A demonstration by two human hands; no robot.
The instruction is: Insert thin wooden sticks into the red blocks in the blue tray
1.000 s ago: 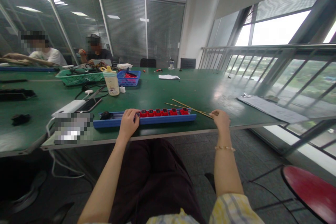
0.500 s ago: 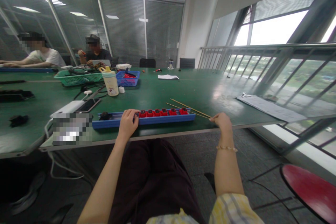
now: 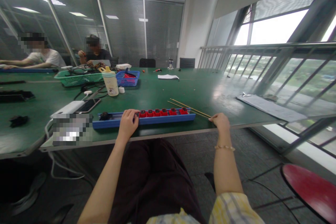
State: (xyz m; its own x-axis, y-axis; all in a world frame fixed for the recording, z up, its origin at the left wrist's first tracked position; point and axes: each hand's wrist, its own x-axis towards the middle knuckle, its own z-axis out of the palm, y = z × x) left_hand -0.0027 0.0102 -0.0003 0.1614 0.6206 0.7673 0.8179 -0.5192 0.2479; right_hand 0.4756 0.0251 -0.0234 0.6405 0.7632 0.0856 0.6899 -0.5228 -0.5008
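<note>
A long blue plastic tray (image 3: 144,120) lies along the near edge of the green workbench (image 3: 199,92), with several red blocks (image 3: 161,112) in a row on it. My left hand (image 3: 127,124) is curled over the tray just left of the red blocks, its fingers gripping the bar. A dark lump (image 3: 105,115) sits in the tray's left end. At the right, my right hand (image 3: 219,121) pinches the ends of thin wooden sticks (image 3: 190,109), which reach back across the table, up and to the left.
Behind the tray stand a water bottle (image 3: 110,82), a blue basket (image 3: 127,78) and a green basket (image 3: 78,78). A phone (image 3: 89,105) and a white power bank (image 3: 68,107) lie at left. Two co-workers (image 3: 94,50) sit far off; a metal railing (image 3: 273,66) runs along the right.
My right hand has dropped slightly toward the table edge, and the wooden sticks have shifted with it. My left hand stays in place on the tray.
</note>
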